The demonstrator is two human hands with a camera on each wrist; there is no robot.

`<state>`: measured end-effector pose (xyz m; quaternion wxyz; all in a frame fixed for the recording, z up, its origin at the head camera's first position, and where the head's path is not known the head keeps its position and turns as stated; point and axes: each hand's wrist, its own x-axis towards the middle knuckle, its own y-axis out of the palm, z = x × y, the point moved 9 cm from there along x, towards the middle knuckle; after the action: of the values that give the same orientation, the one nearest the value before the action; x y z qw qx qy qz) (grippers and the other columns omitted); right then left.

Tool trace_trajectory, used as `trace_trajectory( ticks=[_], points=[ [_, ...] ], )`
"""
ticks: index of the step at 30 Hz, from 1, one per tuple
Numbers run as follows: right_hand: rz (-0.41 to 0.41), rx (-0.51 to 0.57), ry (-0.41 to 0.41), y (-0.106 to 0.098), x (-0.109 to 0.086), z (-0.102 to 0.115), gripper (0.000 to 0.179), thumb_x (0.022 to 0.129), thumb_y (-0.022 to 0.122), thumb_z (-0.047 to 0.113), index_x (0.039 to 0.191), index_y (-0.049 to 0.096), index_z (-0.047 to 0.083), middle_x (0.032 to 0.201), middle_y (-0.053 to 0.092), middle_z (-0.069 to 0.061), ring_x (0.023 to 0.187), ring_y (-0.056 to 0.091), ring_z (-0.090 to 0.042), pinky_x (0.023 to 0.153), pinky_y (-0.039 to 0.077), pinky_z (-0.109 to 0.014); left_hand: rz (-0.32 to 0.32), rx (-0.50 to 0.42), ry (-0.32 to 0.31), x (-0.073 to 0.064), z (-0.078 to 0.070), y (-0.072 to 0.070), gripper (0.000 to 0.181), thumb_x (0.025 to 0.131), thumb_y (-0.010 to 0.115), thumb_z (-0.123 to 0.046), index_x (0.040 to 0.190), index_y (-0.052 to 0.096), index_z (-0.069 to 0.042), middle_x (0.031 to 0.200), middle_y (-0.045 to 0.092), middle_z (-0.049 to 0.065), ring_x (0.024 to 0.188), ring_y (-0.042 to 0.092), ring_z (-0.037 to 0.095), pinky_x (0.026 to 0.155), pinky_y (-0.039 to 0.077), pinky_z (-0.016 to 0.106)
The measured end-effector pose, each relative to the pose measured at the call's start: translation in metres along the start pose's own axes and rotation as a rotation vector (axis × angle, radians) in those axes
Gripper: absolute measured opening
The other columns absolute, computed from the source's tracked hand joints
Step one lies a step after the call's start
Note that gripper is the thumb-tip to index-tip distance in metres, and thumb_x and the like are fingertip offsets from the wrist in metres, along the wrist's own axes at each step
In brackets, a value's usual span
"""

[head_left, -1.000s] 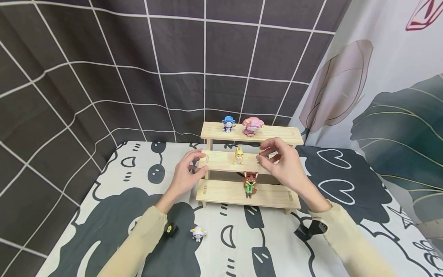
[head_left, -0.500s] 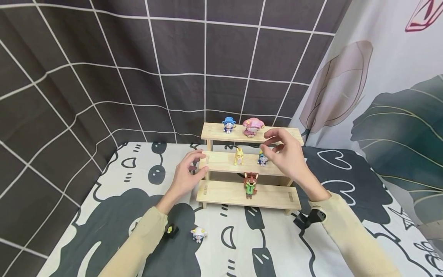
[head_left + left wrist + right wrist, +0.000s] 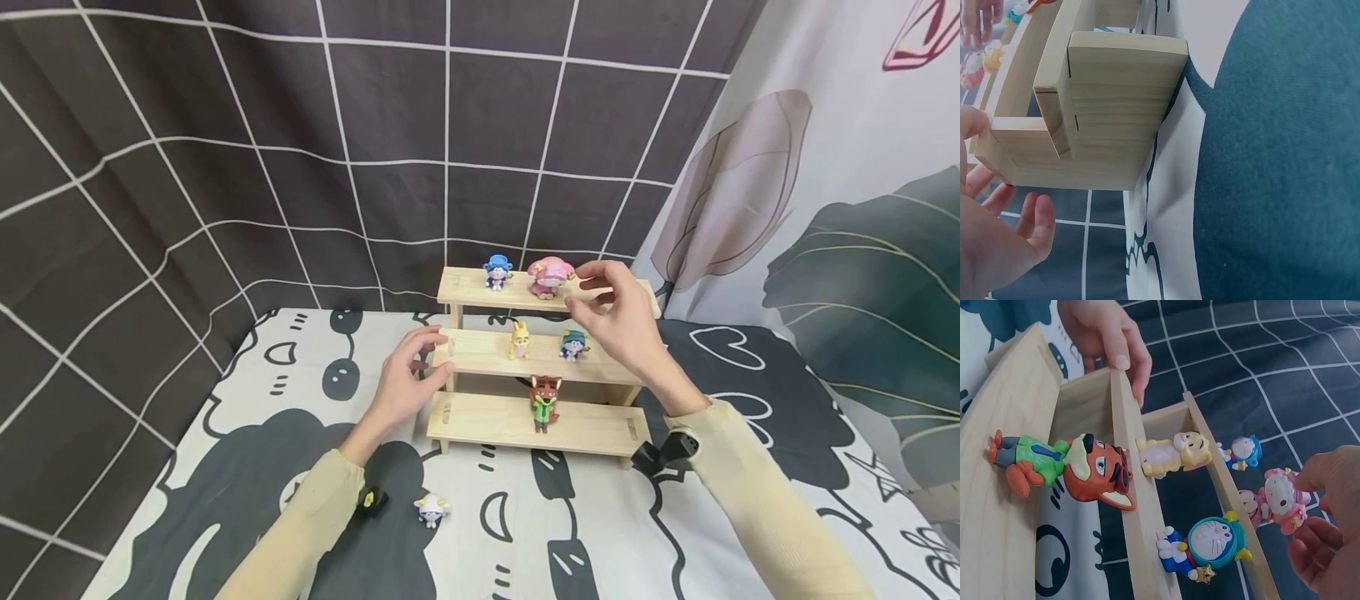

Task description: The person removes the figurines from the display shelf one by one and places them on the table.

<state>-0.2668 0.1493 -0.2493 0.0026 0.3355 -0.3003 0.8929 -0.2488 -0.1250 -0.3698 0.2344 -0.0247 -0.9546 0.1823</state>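
Observation:
My left hand (image 3: 408, 367) holds the left end of the wooden three-tier shelf (image 3: 480, 348) at its middle tier, thumb in front and fingers behind. My right hand (image 3: 618, 321) is beside the pink figurine (image 3: 550, 277) on the top tier, its thumb and fingers spread apart near the figurine's right side; whether they touch it I cannot tell. Left of it stands a blue-hatted figurine (image 3: 497, 272). The middle tier bears a yellow figurine (image 3: 519, 341) and a teal-hatted cat figurine (image 3: 1210, 544) with a gold star. A fox figurine (image 3: 543, 404) in a green shirt stands on the bottom tier.
A small white-hatted figurine (image 3: 431, 509) stands on the patterned cloth (image 3: 517, 517) in front of the shelf, near the left forearm. Behind the shelf hangs a dark grid curtain (image 3: 390, 108). A leaf-print curtain (image 3: 825, 250) hangs at the right.
My right hand has let go of the teal-hatted figurine on the middle tier and has risen to the pink figurine on the top tier. The left hand stays at the shelf's end.

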Motion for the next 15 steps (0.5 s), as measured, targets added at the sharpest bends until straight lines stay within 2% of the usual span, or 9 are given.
trace_trajectory(
  ticks=[5, 15],
  points=[
    [0.003, 0.010, -0.015, 0.003, 0.005, -0.002, 0.042, 0.081, 0.074, -0.008, 0.119, 0.056, -0.008, 0.119, 0.057, -0.021, 0.102, 0.059, -0.035, 0.079, 0.050, -0.043, 0.000, -0.003, 0.004, -0.001, 0.000, 0.000, 0.037, 0.086, 0.074, -0.004, 0.121, 0.064, -0.002, 0.142, 0.052, 0.016, 0.114, 0.056, 0.034, 0.084, 0.052, 0.056],
    [0.027, 0.018, -0.028, 0.009, 0.014, -0.009, 0.046, 0.081, 0.074, -0.006, 0.122, 0.055, -0.010, 0.119, 0.056, -0.023, 0.105, 0.059, -0.035, 0.079, 0.049, -0.044, 0.006, -0.004, -0.008, -0.001, -0.001, 0.000, 0.037, 0.086, 0.073, -0.004, 0.122, 0.064, -0.001, 0.142, 0.052, 0.015, 0.115, 0.055, 0.035, 0.086, 0.051, 0.054]
  ],
)
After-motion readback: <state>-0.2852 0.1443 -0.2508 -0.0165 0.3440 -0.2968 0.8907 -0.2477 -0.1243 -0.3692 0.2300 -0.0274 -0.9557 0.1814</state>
